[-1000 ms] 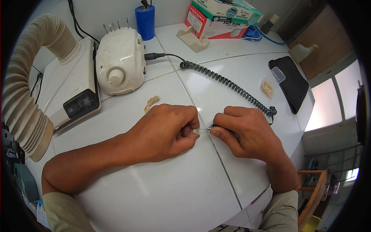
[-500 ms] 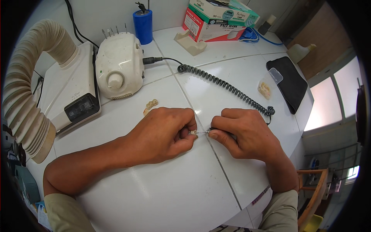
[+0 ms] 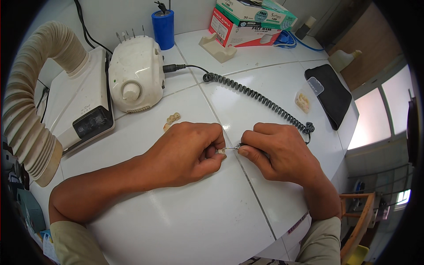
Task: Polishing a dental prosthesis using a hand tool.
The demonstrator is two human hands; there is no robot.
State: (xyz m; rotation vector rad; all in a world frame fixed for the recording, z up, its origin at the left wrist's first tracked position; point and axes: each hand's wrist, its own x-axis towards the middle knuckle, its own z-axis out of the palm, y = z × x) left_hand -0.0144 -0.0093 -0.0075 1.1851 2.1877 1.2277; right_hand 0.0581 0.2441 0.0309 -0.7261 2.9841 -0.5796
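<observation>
On the white tiled bench [image 3: 185, 221], my two hands meet over a small dental piece.

Behind stand the ribbed extraction hose [image 3: 26, 119] and the cream motor unit [image 3: 132, 75]. My left hand [image 3: 185, 154] is closed, pinching the pale tooth piece [image 3: 221, 151]; my right hand [image 3: 278, 152] is curled round the handpiece [image 3: 236, 146], bur tip touching it. Trimming looks under way, unfinished; another tooth casting [image 3: 172, 118] lies untouched nearby.

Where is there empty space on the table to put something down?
The white table is bare below both hands, toward the near edge. Another bare patch lies between the coiled cord and the black case. The back is crowded: white machine, blue cup, boxes.
</observation>
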